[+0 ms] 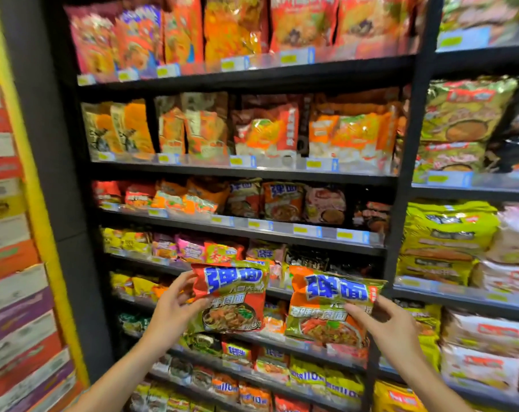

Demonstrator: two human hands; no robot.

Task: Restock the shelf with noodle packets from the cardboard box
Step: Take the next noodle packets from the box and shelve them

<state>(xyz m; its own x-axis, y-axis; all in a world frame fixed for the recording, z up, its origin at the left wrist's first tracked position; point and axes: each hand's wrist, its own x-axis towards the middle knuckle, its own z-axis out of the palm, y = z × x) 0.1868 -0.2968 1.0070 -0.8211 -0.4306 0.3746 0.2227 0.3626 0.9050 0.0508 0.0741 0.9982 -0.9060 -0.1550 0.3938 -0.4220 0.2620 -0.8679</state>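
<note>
I hold two noodle packets up in front of a black shelf unit [243, 171]. My left hand [172, 307] grips the left edge of a red and green packet with blue characters [233, 295]. My right hand [386, 325] grips the right side of an orange and green packet with the same blue characters [329, 307]. Both packets hang upright in front of the lower shelves, a small gap between them. Matching packets [282, 200] stand on the third shelf from the top. The cardboard box is out of view.
Every shelf is packed with noodle bags behind price-tag strips. A dark gap [353, 200] shows on the third shelf, right of the pink packets. A second unit with green and white multipacks [448, 233] stands to the right. Stacked boxes [11, 263] line the left.
</note>
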